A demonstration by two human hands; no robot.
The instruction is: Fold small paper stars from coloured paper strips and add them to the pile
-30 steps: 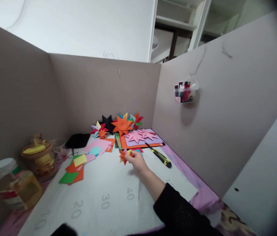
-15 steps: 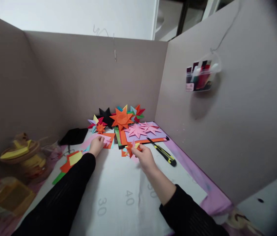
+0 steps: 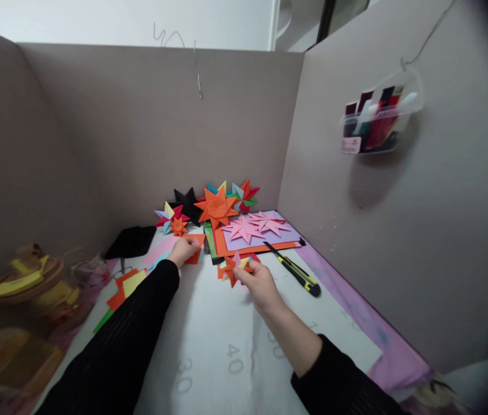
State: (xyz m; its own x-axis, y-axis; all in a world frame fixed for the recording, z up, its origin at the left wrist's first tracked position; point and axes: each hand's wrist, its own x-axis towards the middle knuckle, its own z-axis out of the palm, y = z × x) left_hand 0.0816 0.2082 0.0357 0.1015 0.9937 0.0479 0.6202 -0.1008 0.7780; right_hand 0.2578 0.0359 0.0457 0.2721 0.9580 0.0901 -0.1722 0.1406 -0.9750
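Observation:
My right hand [image 3: 263, 285] pinches an orange folded-paper star [image 3: 229, 271] between thumb and fingers, above the white mat. Pink and yellow paper points show beside its orange ones, and other coloured pieces lie close behind it. To the left, my left hand [image 3: 183, 252] has its fingers closed at a small pink piece of paper [image 3: 196, 242], over an orange paper sheet [image 3: 198, 254]. The fingers partly cover that piece. Pink and light blue sheets extend left from under this hand.
Finished paper stars [image 3: 217, 207] lean against the back panel, and pink stars [image 3: 244, 229] lie on stacked sheets. A yellow-black utility knife [image 3: 293, 268] rests at right. At left are paper squares [image 3: 134, 282], a black flat item [image 3: 131, 241] and a blurred bottle [image 3: 6, 357].
My left hand has moved right, from the pink sheet to over the orange one, with a small pink piece now at its fingertips. My right hand keeps its hold on the star.

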